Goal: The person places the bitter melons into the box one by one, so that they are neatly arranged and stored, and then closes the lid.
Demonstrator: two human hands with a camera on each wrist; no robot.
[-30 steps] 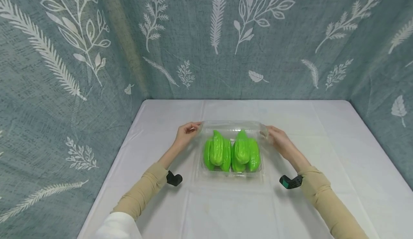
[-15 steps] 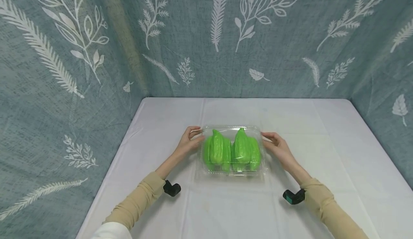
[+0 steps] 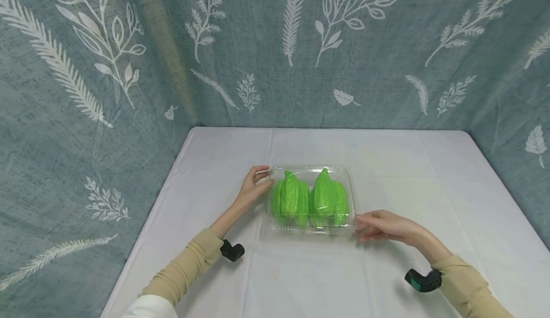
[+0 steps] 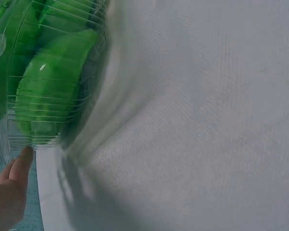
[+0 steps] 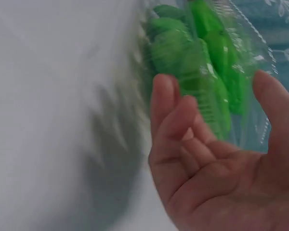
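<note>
A clear plastic clamshell box (image 3: 309, 229) stands on the white-covered table, its lid lying down over the contents. Inside are several bright green, ridged, tapering pieces of produce (image 3: 323, 198); their exact kind is unclear. At the box's left rear corner is my left hand (image 3: 254, 186), its thumb and fingers spread apart; a fingertip touches or nearly touches the side in the left wrist view. My right hand (image 3: 382, 225) is by the front right corner. In the right wrist view its fingers (image 5: 166, 115) are loosely bent beside the wall, the thumb apart from them.
The table (image 3: 301, 280) has a white cloth with faint folds. Blue-green curtains (image 3: 266, 98) with white leaf prints enclose its back and sides. A black wrist device (image 3: 423, 280) is on the right forearm, another black device (image 3: 232, 251) on the left.
The lid was raised at the back a second ago and has come down over the produce. My right hand has moved from the right rear corner toward the front; the left stays near its corner.
</note>
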